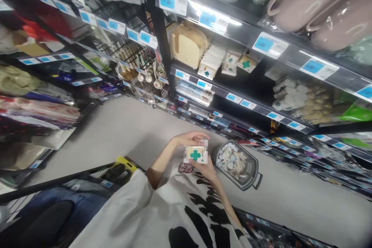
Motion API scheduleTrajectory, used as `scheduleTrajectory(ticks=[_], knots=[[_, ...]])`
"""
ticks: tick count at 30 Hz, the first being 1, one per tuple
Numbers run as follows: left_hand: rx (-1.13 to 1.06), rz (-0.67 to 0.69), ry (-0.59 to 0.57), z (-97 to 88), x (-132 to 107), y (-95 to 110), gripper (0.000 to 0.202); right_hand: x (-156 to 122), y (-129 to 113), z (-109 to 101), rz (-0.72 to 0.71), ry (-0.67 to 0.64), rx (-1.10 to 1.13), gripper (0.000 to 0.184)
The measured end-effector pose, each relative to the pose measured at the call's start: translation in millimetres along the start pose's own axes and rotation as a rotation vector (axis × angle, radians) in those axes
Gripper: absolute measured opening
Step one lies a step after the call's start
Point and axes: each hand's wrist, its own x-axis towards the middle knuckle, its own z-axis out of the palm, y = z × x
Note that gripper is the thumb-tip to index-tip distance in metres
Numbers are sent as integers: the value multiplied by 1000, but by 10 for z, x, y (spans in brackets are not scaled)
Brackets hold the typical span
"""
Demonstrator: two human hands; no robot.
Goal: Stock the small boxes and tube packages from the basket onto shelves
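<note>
"Where is the packet (pixel 197 154)?"

"Just below the centre of the frame, in front of the person's white-and-black shirt (pixel 136 209). It is small, pale and flat, with a green clover shape on the side we can see."

"And how is it held?"

"The right hand (pixel 205 167) grips its lower edge, thumb laid over the front. The left hand (pixel 188 138) is at the top edge, fingers bent; I can't tell whether those close on it."

"What stands nearby?"

"Just right of the hands, a dark grey basket (pixel 251 166) sits on the grey floor (pixel 116 124). It contains a jumble of small pale items (pixel 232 159), too small to name."

"And the shelves (pixel 242 37)?"

"They fill the upper frame, edged with blue-and-white price labels (pixel 270 45). At upper centre, small packs (pixel 207 66) bearing a similar green mark sit beside a cream-coloured item (pixel 187 44). Pink containers (pixel 305 4) are at upper right, and utensils (pixel 147 71) hang left of centre."
</note>
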Motion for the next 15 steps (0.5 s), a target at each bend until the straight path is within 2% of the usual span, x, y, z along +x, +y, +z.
scheduleTrajectory(ticks=[4,6,8,9,11,15], knots=[[74,58,247,-56,28,-166,43,104,48,-23,-82,270,-107,37],[28,145,378,-26,77,-258,35,108,40,-66,-231,449,-254,27],[-127,253,435,58,133,-330,29,84,19,-120,-445,578,-418,14],[-229,297,449,116,158,-353,28,67,10,-146,-549,599,-496,11],[-423,335,472,242,196,-367,29,37,5,-189,-676,563,-624,15],[-594,224,568,405,230,-313,33,23,44,-223,-693,450,-802,24]])
